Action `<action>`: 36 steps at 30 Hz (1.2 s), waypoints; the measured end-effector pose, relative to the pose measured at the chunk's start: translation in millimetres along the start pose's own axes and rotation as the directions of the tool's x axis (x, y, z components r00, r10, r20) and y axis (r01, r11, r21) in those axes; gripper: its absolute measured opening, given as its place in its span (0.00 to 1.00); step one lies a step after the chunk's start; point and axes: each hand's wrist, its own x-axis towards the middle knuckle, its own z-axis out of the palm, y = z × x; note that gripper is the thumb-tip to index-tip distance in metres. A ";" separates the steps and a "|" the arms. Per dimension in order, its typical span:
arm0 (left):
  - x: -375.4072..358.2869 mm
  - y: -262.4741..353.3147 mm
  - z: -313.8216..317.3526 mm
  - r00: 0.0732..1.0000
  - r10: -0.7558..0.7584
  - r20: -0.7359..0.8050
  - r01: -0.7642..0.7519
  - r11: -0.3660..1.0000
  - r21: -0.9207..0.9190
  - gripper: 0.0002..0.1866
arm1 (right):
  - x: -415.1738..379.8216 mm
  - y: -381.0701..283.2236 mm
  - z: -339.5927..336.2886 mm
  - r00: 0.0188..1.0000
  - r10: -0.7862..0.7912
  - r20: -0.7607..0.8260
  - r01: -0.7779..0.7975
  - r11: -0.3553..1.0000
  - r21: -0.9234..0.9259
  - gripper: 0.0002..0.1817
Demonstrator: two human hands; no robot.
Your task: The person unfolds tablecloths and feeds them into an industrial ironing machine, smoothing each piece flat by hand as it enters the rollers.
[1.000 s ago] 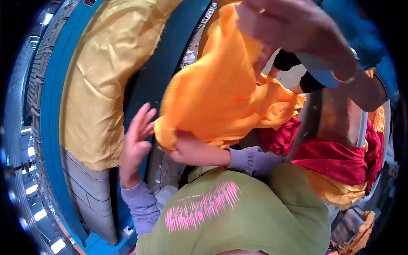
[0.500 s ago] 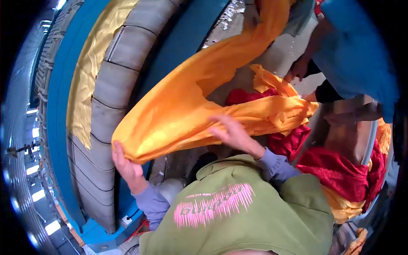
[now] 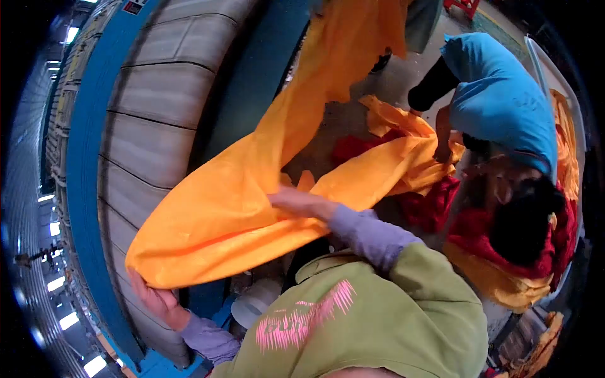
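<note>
A long orange cloth (image 3: 214, 214) stretches from my hands up toward the top of the view, and another length of it runs right across the floor. At lower left, my left hand (image 3: 157, 302) grips its rounded end, the fingertips tucked under the edge. My right hand (image 3: 299, 201) is closed on a fold near the middle of the cloth, with its fingertips partly hidden there. Behind the cloth, on the left, stands a machine with a grey padded roller (image 3: 157, 101) set in a blue frame (image 3: 88, 189).
A person in a blue shirt (image 3: 504, 101) bends at the right, a hand near the orange cloth's far end. Red cloth (image 3: 432, 205) lies below it. A pale-rimmed bin (image 3: 570, 94) with orange and red cloth is at far right. A white bucket (image 3: 255, 302) stands near my left forearm.
My left hand has moved left and down with the cloth's end. My right hand has shifted left and closed on the cloth. The gold cloth is gone from the roller; the other person bends lower.
</note>
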 end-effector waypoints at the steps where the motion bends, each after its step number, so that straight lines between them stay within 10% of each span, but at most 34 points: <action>1: 13.3 -16.0 -13.8 0.998 -0.063 0.007 0.062 0.997 0.055 0.20 | -28.7 -17.5 -18.4 0.984 0.139 -0.113 -0.160 0.965 -0.206 0.22; 3: 35.6 -57.1 -48.3 0.977 -0.188 0.103 0.142 0.928 0.343 0.19 | -72.3 14.1 -118.2 0.926 0.198 -0.321 -0.336 0.821 -0.462 0.22; 4: 51.9 -82.4 -66.2 0.959 -0.210 0.188 -0.012 0.634 0.773 0.19 | -113.0 -9.3 -123.6 0.889 0.027 -0.457 -0.248 0.867 -0.432 0.22; 6: 28.2 -91.3 -2.6 0.919 -0.255 0.300 -0.223 0.291 0.930 0.21 | -153.4 -23.9 -121.0 0.785 -0.164 -0.597 -0.156 0.881 -0.447 0.20; 8: 1.7 -80.5 82.8 0.713 -0.051 0.700 -0.590 0.497 0.637 0.21 | -139.9 -37.1 -50.3 0.813 -0.117 -0.570 -0.285 0.774 -0.566 0.18; 10: -16.2 -66.5 137.8 0.246 0.190 0.950 -0.829 0.550 0.104 0.27 | -108.7 -50.3 23.7 0.926 -0.316 -0.208 -0.074 0.388 -0.919 0.16; 11: -25.1 -50.5 158.8 0.074 0.190 0.979 -0.840 0.541 -0.042 0.35 | -92.9 -54.8 51.7 0.938 -0.309 -0.158 -0.011 0.430 -0.903 0.12; 12: -28.2 -32.8 180.7 -0.089 0.155 0.984 -0.821 0.548 -0.160 0.36 | -75.8 -31.2 50.3 0.803 -0.579 0.139 0.427 0.396 -0.813 0.14; 14: -22.1 -28.4 203.1 -0.188 -0.010 0.982 -0.814 0.562 -0.150 0.38 | -78.6 -43.8 70.3 0.815 -0.574 0.084 0.453 0.540 -0.710 0.18; 17: 3.7 -42.2 192.0 -0.172 -0.239 0.956 -0.895 0.444 -0.050 0.33 | -95.5 -64.8 65.6 0.960 -0.273 0.066 0.236 0.655 -0.717 0.25; 22: 59.2 -31.9 151.2 -0.102 -0.273 0.957 -0.980 0.191 -0.050 0.18 | -167.8 -5.4 -50.3 0.942 0.173 -0.289 -0.309 0.101 -0.946 0.22; 24: 69.8 -16.7 149.0 -0.016 -0.329 0.944 -0.982 0.184 0.048 0.18 | -186.6 -6.2 -97.0 0.931 0.031 -0.364 -0.354 -0.164 -0.921 0.21; 26: 73.1 -11.2 148.0 0.013 -0.310 0.951 -0.989 0.139 0.059 0.20 | -160.6 -48.1 -48.9 0.888 0.029 -0.459 -0.460 0.020 -0.888 0.18; 27: 64.6 -17.8 151.4 0.062 -0.388 0.919 -0.973 0.181 0.143 0.25 | -137.5 -67.1 -2.8 0.934 0.089 -0.346 -0.356 0.183 -0.916 0.15; 29: 46.0 -54.4 156.7 -0.238 -0.338 0.911 -0.774 0.633 0.032 0.26 | -106.8 -63.7 69.8 0.954 -0.156 0.255 0.273 0.114 -0.955 0.14; 31: 13.3 -66.5 152.9 -0.425 -0.390 0.817 -0.780 0.616 -0.111 0.25 | -90.4 -79.8 135.7 0.871 -0.175 0.458 0.490 0.250 -0.835 0.19; 33: 8.8 -60.1 118.0 -0.279 -0.131 0.951 -0.684 0.723 -0.101 0.23 | -81.3 -94.8 139.7 0.821 -0.065 0.568 0.549 0.364 -0.752 0.23; 36: 35.6 6.7 63.7 0.022 -0.451 0.893 -0.804 0.523 0.283 0.17 | -80.3 -81.7 90.4 0.890 0.116 0.440 0.353 0.434 -0.829 0.30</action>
